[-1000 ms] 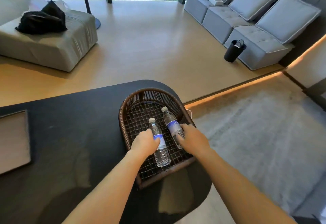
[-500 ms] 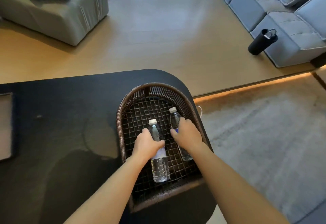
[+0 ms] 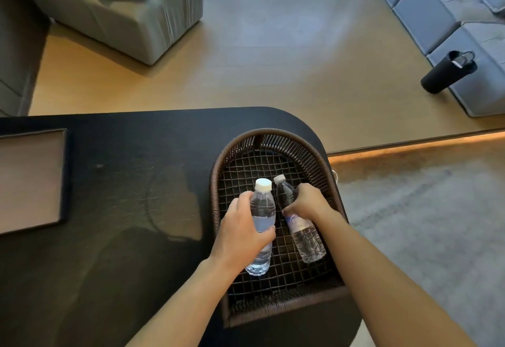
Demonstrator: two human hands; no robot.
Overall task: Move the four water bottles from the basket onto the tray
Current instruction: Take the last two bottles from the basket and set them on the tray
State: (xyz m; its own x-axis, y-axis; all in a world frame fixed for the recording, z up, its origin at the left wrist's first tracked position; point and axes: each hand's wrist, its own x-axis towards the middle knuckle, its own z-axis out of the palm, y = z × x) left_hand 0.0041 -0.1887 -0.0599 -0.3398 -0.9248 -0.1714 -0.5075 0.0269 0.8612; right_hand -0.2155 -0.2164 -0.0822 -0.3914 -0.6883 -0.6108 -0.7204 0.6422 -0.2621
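Observation:
A brown woven basket [image 3: 216, 180] stands on the right end of the black table [image 3: 131, 182]. Two clear water bottles with white caps are inside it. My left hand [image 3: 240, 234] is wrapped around the left bottle [image 3: 263, 210], which is tipped up with its cap raised above the mesh. My right hand [image 3: 306, 204] grips the right bottle [image 3: 307, 237] around its upper half; that bottle lies slanted over the basket floor. The flat tray [image 3: 30, 180] with a dark rim sits at the table's left edge, partly out of view.
Past the table is a wooden floor with a grey ottoman [image 3: 131, 18] at the back left and a grey sofa [image 3: 448, 13] at the back right. A black flask [image 3: 445, 73] stands by the sofa. A grey rug [image 3: 426, 223] lies right of the table.
Both hands have closed fully on the bottles. The left bottle has been tilted up off the basket floor. The view has dipped further down toward the table.

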